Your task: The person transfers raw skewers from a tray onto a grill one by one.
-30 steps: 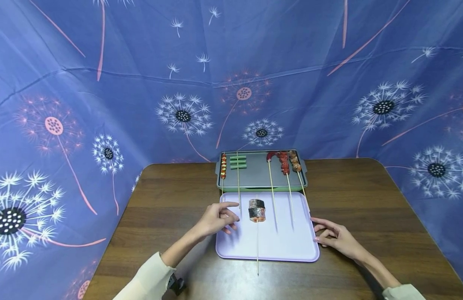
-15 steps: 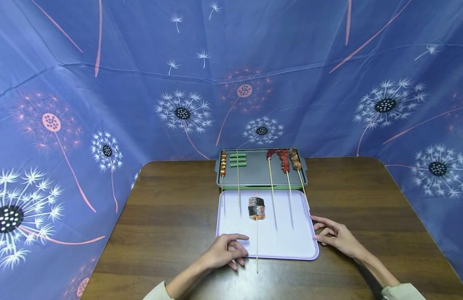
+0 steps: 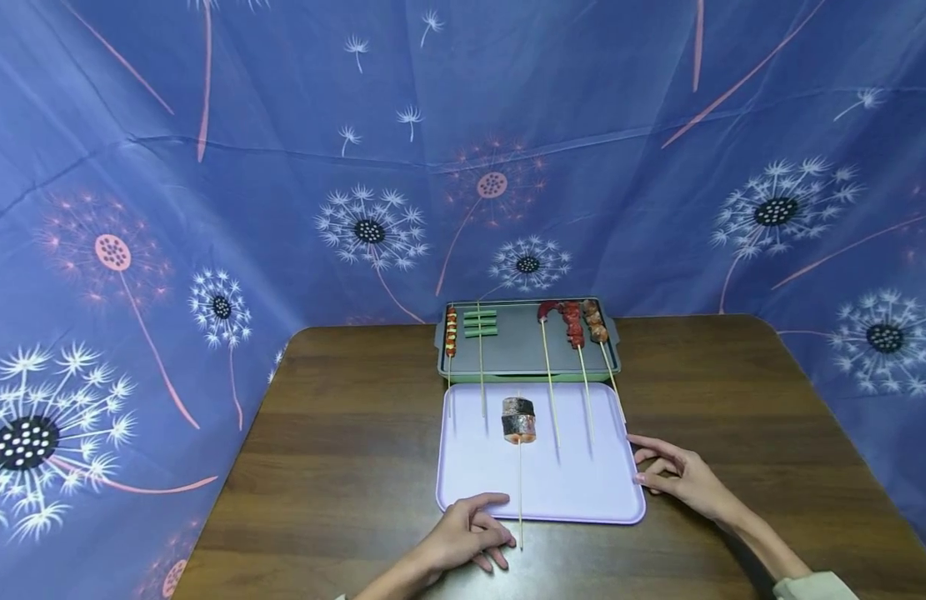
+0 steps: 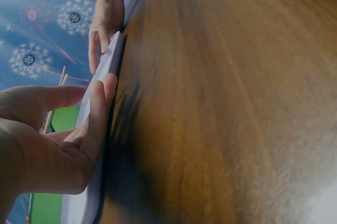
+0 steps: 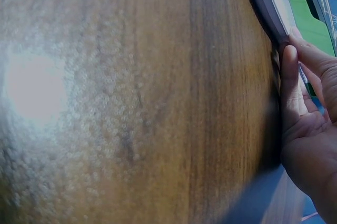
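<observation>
A skewer of fish chunks (image 3: 518, 419) with dark silvery skin lies on the lilac tray (image 3: 463, 483), its bare stick reaching past the front rim. My left hand (image 3: 473, 532) hovers by the lower end of that stick, fingers loosely bent, thumb tip close beside it. In the left wrist view the same hand (image 4: 58, 140) overlaps the tray's side, with nothing plainly held. At the tray's right edge, my right hand (image 3: 680, 475) touches the rim with its fingertips. The right wrist view shows this hand (image 5: 310, 108) with thumb and forefinger tips at the tray's corner.
Behind the tray stands a grey grill pan (image 3: 515, 354). Across it lie a green vegetable skewer (image 3: 481, 323), a red-and-yellow skewer (image 3: 451, 333), a red curved piece (image 3: 547, 312), a red meat skewer (image 3: 573, 323) and a brown meat skewer (image 3: 594, 322). Their sticks extend over the tray.
My left hand has come back toward the front of the tray and slightly right, from beside the fish to the stick's lower end. The right hand stays at the tray's edge.
</observation>
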`<state>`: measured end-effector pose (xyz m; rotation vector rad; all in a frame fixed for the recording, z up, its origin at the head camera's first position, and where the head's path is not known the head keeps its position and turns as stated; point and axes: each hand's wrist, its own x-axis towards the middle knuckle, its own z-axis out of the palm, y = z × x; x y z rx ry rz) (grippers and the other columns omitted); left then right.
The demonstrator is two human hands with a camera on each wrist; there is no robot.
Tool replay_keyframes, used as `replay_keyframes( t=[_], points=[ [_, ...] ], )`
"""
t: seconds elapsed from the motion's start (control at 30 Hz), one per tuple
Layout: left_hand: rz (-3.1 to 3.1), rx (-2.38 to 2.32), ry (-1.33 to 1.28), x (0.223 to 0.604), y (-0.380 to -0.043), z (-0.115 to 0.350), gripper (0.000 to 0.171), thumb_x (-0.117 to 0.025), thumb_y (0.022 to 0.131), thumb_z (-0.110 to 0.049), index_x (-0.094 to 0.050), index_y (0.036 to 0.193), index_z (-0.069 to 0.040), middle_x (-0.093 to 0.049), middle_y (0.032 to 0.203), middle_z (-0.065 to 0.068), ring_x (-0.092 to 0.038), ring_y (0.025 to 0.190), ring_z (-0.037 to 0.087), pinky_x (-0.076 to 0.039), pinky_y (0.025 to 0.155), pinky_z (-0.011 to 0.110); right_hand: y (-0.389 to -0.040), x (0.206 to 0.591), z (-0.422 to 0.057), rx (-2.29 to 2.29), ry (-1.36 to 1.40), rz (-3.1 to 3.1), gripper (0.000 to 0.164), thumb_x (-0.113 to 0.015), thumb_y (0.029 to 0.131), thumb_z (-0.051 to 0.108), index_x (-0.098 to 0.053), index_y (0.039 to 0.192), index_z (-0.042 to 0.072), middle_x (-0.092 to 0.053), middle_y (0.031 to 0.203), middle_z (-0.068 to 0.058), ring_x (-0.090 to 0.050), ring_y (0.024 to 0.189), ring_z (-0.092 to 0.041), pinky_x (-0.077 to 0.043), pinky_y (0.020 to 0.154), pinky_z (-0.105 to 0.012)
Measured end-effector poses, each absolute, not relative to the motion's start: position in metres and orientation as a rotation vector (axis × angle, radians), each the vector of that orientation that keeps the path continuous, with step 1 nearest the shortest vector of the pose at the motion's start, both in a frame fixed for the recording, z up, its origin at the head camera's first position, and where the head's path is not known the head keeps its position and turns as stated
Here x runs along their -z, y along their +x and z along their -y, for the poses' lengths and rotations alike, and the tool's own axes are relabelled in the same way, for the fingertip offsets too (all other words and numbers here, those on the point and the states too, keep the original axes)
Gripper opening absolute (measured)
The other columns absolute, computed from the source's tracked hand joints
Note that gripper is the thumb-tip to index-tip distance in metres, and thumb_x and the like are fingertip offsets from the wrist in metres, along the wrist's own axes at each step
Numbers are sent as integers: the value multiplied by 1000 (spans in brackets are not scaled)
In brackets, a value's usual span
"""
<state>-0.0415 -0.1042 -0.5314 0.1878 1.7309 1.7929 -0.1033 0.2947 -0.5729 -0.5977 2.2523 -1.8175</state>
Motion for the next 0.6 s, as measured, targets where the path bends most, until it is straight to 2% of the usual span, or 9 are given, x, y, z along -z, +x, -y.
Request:
replay_keyframes(
  t=[0.37, 0.6],
  points=[
    [-1584, -1844, 80, 538, -39, 89, 58, -63, 97, -2, -40, 150, 3, -73, 112, 27, -77, 84, 24, -60, 59, 23, -104, 573, -297, 1815, -591, -2252, 57, -68, 92, -6, -42, 140, -20, -67, 110, 2, -69, 83, -1, -60, 65, -25],
    [-1557, -1868, 37, 538, -38, 83, 56, -61, 96, 2, -40, 148, 5, -73, 110, 29, -77, 84, 22, -59, 59, 20, -103, 577, -297, 1812, -576, -2258, 57, -69, 92, -6, -42, 140, -21, -67, 110, 2, -69, 82, -1, -60, 65, -24]
  ],
)
